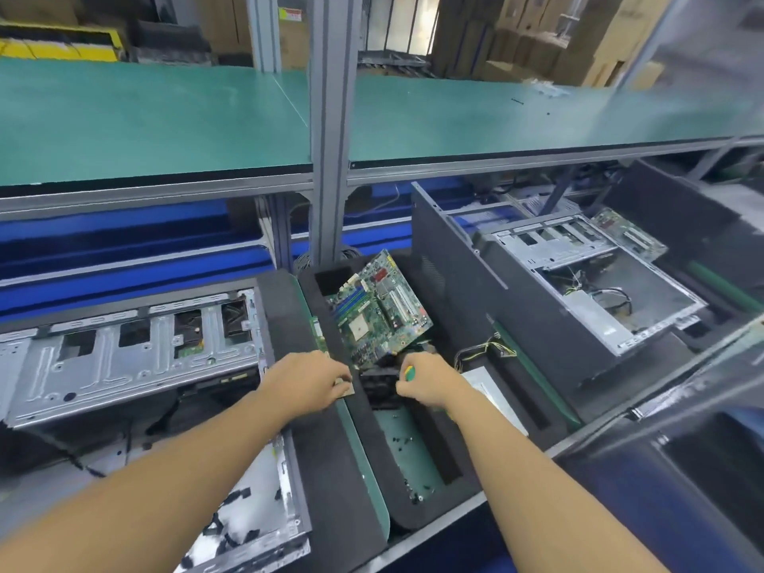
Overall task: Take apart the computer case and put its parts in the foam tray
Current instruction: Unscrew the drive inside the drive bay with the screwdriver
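Reaching over the foam tray [413, 521], both hands were close together near its middle. The left hand [308, 376] pinched a small tan square piece [346, 390] in curled fingers at the tray's left edge, while the right hand [430, 382] was wrapped round a green-handled tool [409, 371]. Between them a black fan unit [378, 386] sat in the tray. A green motherboard [380, 308] leaned tilted in the tray's far compartment, and small dark screws [403, 440] lay scattered in its near compartment. Left of the tray lay the computer case [124, 357], and right of the tray sat another opened case [591, 291].
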### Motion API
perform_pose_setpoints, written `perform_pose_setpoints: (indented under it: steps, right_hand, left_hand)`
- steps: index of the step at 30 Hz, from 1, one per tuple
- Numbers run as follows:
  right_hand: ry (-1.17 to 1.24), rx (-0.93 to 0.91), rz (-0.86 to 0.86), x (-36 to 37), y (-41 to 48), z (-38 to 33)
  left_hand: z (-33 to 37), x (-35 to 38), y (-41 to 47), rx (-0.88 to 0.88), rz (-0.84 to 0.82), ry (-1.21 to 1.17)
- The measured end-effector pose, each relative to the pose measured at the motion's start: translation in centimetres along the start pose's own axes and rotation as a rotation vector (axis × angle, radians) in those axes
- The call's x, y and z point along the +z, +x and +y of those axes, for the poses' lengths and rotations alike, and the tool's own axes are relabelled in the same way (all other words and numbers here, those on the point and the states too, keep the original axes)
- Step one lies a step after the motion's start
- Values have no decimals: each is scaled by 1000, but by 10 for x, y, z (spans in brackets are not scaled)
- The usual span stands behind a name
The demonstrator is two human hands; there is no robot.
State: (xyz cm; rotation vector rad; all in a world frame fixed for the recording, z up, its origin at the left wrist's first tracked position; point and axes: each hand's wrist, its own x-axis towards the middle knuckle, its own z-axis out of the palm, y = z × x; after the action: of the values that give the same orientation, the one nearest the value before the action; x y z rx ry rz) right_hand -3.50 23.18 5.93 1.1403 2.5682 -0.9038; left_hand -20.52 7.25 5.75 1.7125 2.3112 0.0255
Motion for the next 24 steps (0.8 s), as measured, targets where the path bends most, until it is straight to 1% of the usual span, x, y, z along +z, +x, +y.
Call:
perform_pose_setpoints:
  steps: [1, 3, 5, 8, 10, 14, 18, 24]
  right_hand:
    - [-79, 6, -34, 4, -2, 8]
    - [-155, 32, -88, 13, -3, 22]
    - [-187, 39, -118, 20, 0, 29]
    - [-239, 26, -161, 28, 6, 35]
    - [-261, 11, -166, 33, 9, 38]
    - [-271, -30, -145, 40, 15, 42]
    - [-296, -39, -142, 44, 15, 45]
    - [-302, -4, -156, 51, 11, 58]
  left_hand:
    - [-2, 0, 0, 6, 37, -16]
    - [-6, 0, 1, 0, 90, -62]
    - [-6, 1, 4, 3, 8, 5]
    - [0, 6, 7, 35, -166, 238]
    - [1, 7, 8, 32, -193, 260]
    - [-2, 7, 9, -2, -116, 158]
    - [-4, 8, 10, -33, -97, 113]
    - [-4, 10, 8, -57, -74, 106]
